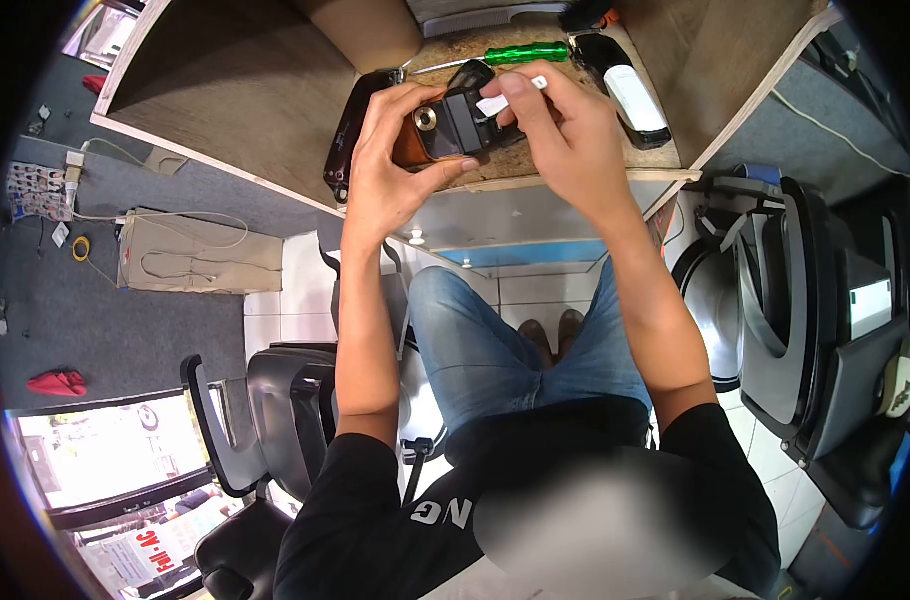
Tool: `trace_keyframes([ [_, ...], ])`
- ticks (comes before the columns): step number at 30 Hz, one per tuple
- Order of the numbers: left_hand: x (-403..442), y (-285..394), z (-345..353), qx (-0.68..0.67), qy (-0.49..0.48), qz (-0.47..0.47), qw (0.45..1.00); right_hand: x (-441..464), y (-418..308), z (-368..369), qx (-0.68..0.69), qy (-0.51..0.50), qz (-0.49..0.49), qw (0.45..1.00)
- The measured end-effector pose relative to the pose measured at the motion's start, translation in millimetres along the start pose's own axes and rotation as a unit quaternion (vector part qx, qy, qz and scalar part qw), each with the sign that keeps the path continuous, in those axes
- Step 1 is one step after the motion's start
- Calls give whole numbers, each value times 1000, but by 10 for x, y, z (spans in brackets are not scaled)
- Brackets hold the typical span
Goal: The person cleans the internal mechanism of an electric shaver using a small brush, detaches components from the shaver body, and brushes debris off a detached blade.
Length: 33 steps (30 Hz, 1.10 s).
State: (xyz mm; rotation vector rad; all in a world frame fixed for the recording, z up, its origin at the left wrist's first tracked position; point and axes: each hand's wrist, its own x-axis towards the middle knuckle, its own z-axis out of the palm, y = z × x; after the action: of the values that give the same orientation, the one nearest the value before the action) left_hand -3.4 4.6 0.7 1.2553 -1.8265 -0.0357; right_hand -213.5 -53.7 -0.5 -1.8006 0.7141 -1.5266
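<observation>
A dark device with a round metallic ring and an orange-brown side (445, 128) is held over the wooden shelf. My left hand (390, 150) wraps round its left side, thumb along the near edge. Above its right part, my right hand (565, 120) pinches a small white flat tool (512, 97), whose wide tip is at the device. What lies under the right fingers is hidden. Behind the hands lies a screwdriver with a green handle (527, 53).
A black object with a white label (633, 98) lies right on the shelf, a long black one (353, 135) left. Wooden side panels (245, 90) flank the shelf. Black chairs (300, 410) stand on both sides; a cardboard box (200, 250) is at left.
</observation>
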Motion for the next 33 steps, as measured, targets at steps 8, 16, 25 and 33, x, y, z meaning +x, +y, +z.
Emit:
trace_keyframes([
  [8, -31, -28, 39, -50, 9, -41, 998, 6, 70, 24, 40, -7, -26, 999],
  [16, -36, -66, 25, 39, 25, 10, 999, 39, -2, 0, 6, 18, 15, 1000],
  [25, -23, -54, 63, 41, 49, 47, 997, 224, 106, 22, -125, -30, -184, 974],
  [33, -27, -40, 58, 36, 45, 41, 998, 303, -52, -79, -104, -118, -150, 976],
])
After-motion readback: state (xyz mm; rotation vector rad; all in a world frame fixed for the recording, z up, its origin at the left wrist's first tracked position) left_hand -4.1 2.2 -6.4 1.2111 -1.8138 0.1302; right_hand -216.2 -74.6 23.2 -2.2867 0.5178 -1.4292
